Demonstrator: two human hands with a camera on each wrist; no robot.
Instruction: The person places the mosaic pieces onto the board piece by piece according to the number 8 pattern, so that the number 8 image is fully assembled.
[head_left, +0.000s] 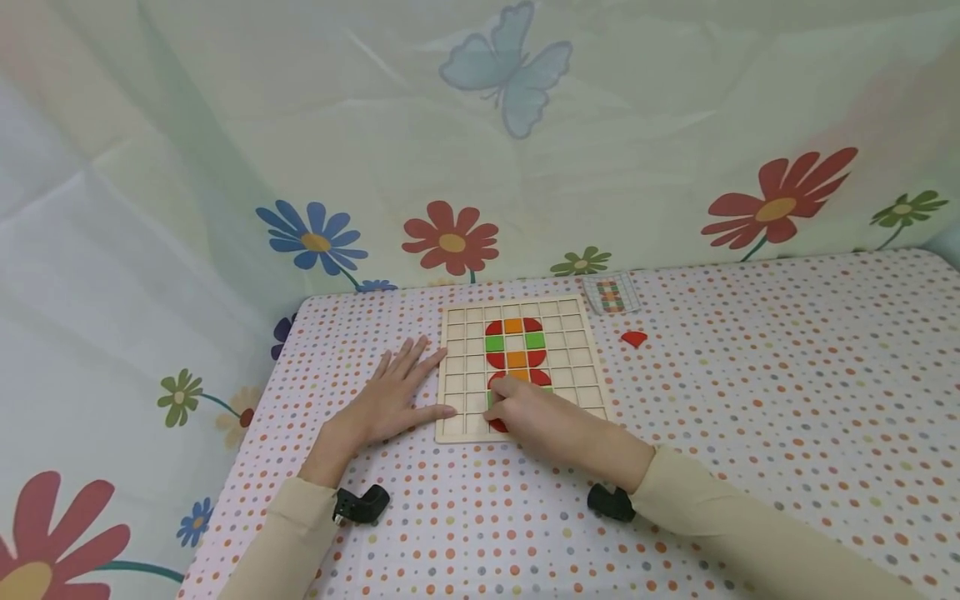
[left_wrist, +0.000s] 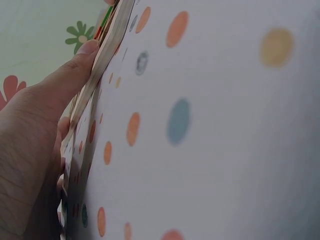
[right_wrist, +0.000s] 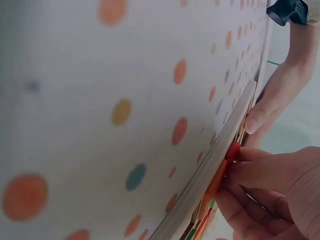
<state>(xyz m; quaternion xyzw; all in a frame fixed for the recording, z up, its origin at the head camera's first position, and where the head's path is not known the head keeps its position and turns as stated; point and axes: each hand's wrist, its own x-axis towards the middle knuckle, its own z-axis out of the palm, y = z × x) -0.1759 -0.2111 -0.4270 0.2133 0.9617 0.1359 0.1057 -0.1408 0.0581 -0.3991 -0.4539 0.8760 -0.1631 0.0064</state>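
Note:
A pale wooden grid board [head_left: 467, 428] lies on the table, with red, orange and green tiles in its middle columns. My right hand [head_left: 543, 421] is over the lower part of the pattern, fingers curled. Thumb and forefinger pinch a red rounded tile [right_wrist: 233, 150] at the board's near side, right beside an orange tile [right_wrist: 215, 179]. The hand hides part of the lower rows. My left hand [head_left: 393, 396] lies spread at the board's left edge, its thumb resting over the lower left corner.
One loose red quarter-circle tile [head_left: 633, 338] lies to the right of the board. Behind it is a small printed pattern card [head_left: 611, 294]. A dotted cloth [head_left: 750, 417] covers the table, which meets a flowered curtain [head_left: 637, 167] at the back.

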